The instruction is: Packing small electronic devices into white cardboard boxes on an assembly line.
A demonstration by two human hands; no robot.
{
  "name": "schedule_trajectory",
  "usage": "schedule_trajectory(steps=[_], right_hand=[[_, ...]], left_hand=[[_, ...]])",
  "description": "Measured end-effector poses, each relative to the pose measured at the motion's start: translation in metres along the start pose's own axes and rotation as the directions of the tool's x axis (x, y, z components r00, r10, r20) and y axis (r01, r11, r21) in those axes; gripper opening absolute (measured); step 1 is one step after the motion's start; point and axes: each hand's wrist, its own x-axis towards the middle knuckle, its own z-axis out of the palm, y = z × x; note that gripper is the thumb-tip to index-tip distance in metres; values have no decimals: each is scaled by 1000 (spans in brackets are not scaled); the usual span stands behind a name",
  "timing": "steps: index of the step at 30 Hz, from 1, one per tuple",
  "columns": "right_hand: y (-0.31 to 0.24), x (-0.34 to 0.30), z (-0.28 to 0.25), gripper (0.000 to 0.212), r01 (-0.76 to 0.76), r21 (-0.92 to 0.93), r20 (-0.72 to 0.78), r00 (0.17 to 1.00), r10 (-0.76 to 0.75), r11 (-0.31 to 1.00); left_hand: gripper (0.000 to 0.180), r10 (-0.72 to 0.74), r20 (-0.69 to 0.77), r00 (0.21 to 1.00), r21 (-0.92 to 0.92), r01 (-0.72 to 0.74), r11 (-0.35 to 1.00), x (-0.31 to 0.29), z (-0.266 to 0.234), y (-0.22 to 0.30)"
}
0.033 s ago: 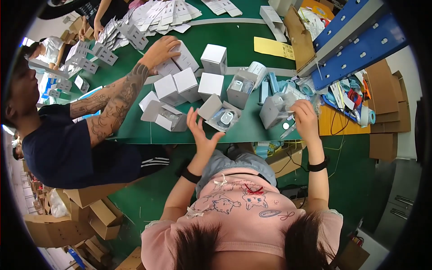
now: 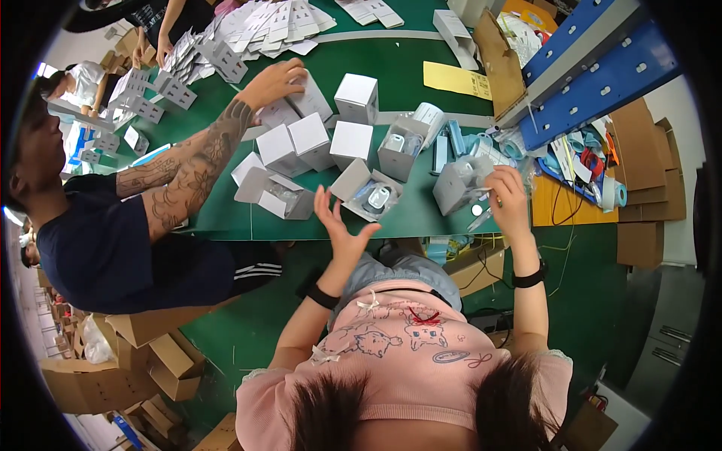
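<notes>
My left hand is open, fingers spread, at the near edge of the green table. Just beyond it stands an open white box with a small white-and-blue device in clear wrapping inside. On the right, my right hand has its thumb and fingers pinched together; what they hold, if anything, is too small to make out. Beside that hand is another open box, greyish, with clear plastic bulging from its top. A third open box behind holds a similar wrapped device.
Several closed white boxes stand mid-table. At left, a co-worker's tattooed arm reaches to boxes. Flat white cartons lie beyond. Blue parts and wrappings crowd the right, below a blue metal rack. A yellow sheet lies at the back.
My left hand has dropped slightly toward me, its thumb a little farther right. My right hand has barely shifted. The boxes stay where they were.
</notes>
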Motion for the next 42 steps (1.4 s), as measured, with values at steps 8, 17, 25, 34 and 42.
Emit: schedule_trajectory(steps=[8,17,25,34,42], right_hand=[[-30,-22,-12,29,-25,-89,-118,993,14,996],[-111,-13,94,31,-351,588,106,927,361,729],[-107,9,129,36,-308,531,-22,926,376,790],[-107,13,139,39,-120,219,-52,990,135,968],[-97,-3,137,25,-263,866,120,935,333,425]], left_hand=[[107,-309,33,951,1,309,951,-17,10,-44],[67,-194,483,854,-48,247,968,10,-27,-47],[55,-294,220,930,213,248,945,15,15,-14],[49,-59,356,933,373,-84,924,14,13,-31],[50,-67,487,871,196,-35,980,15,4,-40]])
